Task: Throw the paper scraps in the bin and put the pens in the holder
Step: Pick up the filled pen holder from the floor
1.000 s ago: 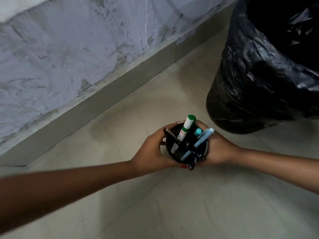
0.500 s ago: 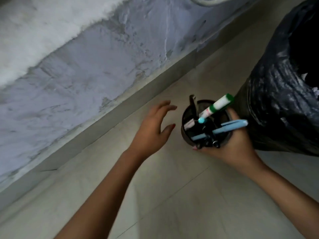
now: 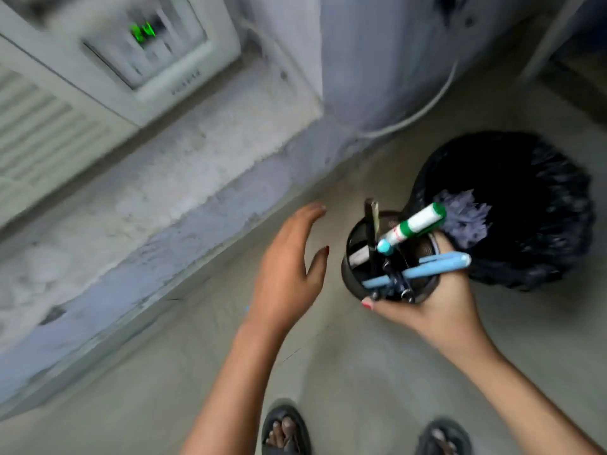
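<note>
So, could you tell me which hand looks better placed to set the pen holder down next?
The right hand, I think: it already grips the pen holder with the pens inside. The left hand is open and apart from it.

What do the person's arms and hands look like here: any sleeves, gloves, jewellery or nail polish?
Both forearms are bare, with no sleeves, gloves, watch or rings visible. The left hand and right hand each show red-painted nails. The frame is blurred, so finer marks cannot be told.

We've 1 view only: head cam, looking steeply down, close on both hands [image 3: 289,274], floor [image 3: 345,372] near, wall [image 3: 164,198] far left.
</note>
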`<state>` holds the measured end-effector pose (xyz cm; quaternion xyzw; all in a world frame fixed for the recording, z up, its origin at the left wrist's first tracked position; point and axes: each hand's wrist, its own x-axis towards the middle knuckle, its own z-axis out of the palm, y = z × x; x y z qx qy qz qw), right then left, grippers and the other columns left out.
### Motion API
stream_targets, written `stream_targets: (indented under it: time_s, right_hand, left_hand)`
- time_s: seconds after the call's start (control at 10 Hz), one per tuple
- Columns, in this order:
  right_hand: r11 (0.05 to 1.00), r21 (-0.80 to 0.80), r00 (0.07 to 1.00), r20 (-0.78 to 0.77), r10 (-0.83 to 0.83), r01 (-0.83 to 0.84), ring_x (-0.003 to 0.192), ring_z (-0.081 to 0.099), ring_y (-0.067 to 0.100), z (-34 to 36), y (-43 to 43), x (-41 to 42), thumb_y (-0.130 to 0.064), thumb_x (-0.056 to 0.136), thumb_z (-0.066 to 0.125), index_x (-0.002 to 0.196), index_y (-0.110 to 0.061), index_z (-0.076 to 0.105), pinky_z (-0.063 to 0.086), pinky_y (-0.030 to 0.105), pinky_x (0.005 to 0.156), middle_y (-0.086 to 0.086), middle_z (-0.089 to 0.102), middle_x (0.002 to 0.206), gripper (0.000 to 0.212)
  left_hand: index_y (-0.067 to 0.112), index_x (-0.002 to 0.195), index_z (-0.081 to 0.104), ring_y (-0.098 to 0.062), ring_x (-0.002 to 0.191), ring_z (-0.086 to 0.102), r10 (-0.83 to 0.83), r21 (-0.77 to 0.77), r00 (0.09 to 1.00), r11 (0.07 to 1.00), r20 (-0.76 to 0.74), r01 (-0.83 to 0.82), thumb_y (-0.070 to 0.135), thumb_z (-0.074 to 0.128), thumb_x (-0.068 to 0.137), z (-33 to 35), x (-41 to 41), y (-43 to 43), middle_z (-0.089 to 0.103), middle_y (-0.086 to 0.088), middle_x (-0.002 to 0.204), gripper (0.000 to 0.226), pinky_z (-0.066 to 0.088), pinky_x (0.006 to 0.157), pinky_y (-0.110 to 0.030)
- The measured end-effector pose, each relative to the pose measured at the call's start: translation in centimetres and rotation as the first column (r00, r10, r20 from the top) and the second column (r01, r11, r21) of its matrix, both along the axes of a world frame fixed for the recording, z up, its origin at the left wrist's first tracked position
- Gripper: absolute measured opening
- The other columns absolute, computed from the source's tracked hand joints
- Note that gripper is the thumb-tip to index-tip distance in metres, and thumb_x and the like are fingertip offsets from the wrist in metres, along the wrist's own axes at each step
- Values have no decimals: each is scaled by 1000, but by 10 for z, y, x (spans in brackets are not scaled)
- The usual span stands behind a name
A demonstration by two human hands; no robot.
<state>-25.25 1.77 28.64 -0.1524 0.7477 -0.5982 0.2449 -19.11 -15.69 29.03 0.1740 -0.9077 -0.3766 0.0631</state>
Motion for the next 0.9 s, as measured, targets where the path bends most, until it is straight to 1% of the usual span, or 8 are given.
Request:
stream_targets:
  time_s: [0.1, 0.2, 0.3, 0.4, 0.5, 0.6, 0.7, 0.9]
  right_hand:
    - [999, 44, 998, -56, 15, -13, 90, 47, -32, 85, -5, 12, -7, 45, 83, 101, -56, 48, 36, -9, 74, -60, 46, 93, 82]
    - [1000, 11, 999, -31, -25, 26, 90, 48, -32, 253, -12, 19, 1, 50, 87, 106, -38, 45, 36, -9, 72, -61, 46, 94, 80]
    - [996, -67, 996, -70, -55, 50, 86, 62, -14, 361, -8, -1, 8, 48, 84, 103, -23, 52, 46, 2, 73, -37, 64, 94, 71]
    - [989, -120, 977, -187, -105, 83, 91, 69, 11, 464, -2, -49, -8, 47, 85, 101, -11, 54, 53, 28, 83, -7, 71, 94, 63]
    - [976, -96, 949, -231, -212, 195, 91, 69, 12, 487, 0, -90, -13, 46, 89, 97, -20, 56, 53, 29, 84, -1, 71, 94, 62]
    - [889, -27, 852, -274, -447, 458, 87, 65, 9, 485, -6, -139, -8, 50, 90, 92, -18, 53, 46, 16, 73, -1, 63, 90, 57]
    - [826, 8, 792, -291, -537, 563, 96, 62, 26, 466, -5, -168, -8, 52, 88, 99, -7, 52, 43, 24, 76, 6, 60, 95, 59]
    - [872, 201, 891, -188, -413, 447, 107, 56, 27, 425, 14, -199, -11, 63, 84, 116, -6, 45, 40, 28, 85, 15, 60, 119, 65]
  left_hand:
    - [15, 126, 46, -12, 127, 40, 0, 32, 1000, 999, -10, 0, 7, 58, 80, 71, -2, 5, 47, -2, 137, 48, 27, 104, -17]
    - [16, 126, 47, -11, 129, 38, 70, 113, 995, 992, -65, -62, -1, 63, 79, 226, -10, 7, 46, 0, 137, 53, 30, 109, -28]
    - [13, 123, 48, -9, 125, 40, 65, 116, 983, 992, -170, -46, 3, 61, 80, 330, -24, 4, 50, 2, 131, 47, 29, 107, -18]
    - [9, 120, 50, -10, 117, 44, 49, 66, 964, 997, -260, -32, 11, 54, 80, 434, -48, -6, 53, 0, 124, 41, 26, 99, -6]
    - [8, 120, 50, -14, 117, 46, 28, 30, 954, 999, -298, -20, 7, 57, 81, 474, -68, -5, 55, -4, 123, 40, 26, 96, -5]
    - [9, 124, 46, -16, 119, 45, 6, 33, 957, 999, -290, 4, 3, 60, 84, 502, -99, 4, 54, -8, 130, 43, 24, 92, -6]
    - [13, 127, 44, -17, 122, 44, -27, 7, 964, 1000, -266, 30, 6, 59, 85, 507, -115, 8, 51, -5, 133, 44, 25, 97, -14]
    - [15, 127, 43, -17, 125, 42, -30, -9, 959, 1000, -281, 29, 6, 57, 86, 508, -118, 21, 50, -3, 134, 45, 29, 104, -26]
